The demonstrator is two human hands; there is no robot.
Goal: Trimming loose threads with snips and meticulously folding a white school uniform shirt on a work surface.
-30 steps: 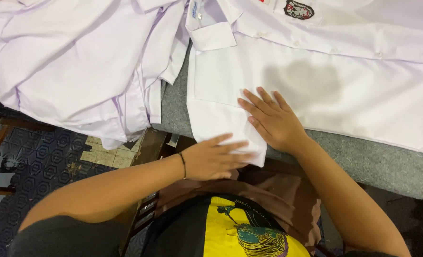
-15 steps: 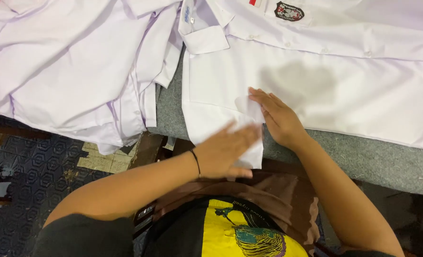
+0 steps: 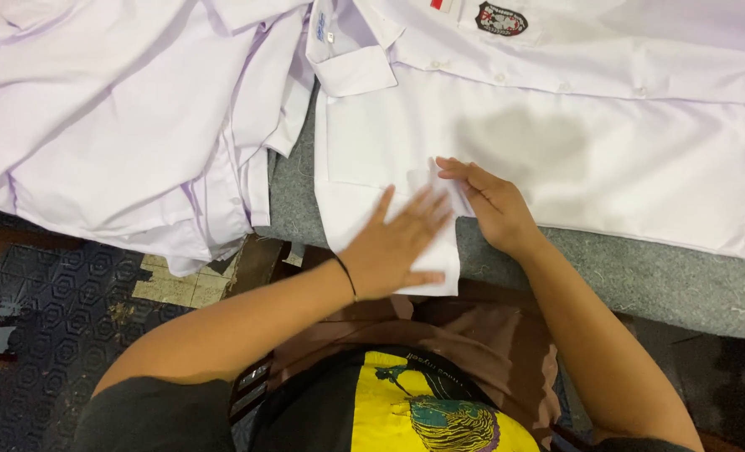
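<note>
White shirt (image 3: 556, 159) lies on the grey table (image 3: 640, 276); the left hand (image 3: 393, 247) presses flat, fingers spread, while the right hand (image 3: 489, 205) pinches its folded edge.

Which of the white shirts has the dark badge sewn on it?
The white shirt spread flat under both hands, on the right; its badge sits near the top edge. The rumpled heap of shirts on the left shows none.

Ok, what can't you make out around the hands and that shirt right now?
Head view only:
- The sleeve under the left hand: the palm covers its folded edge.
- The right hand: its fingertips hide what they pinch.
- The white shirt: its top is cut off by the frame edge.
- The chest badge: too small to read.
</note>
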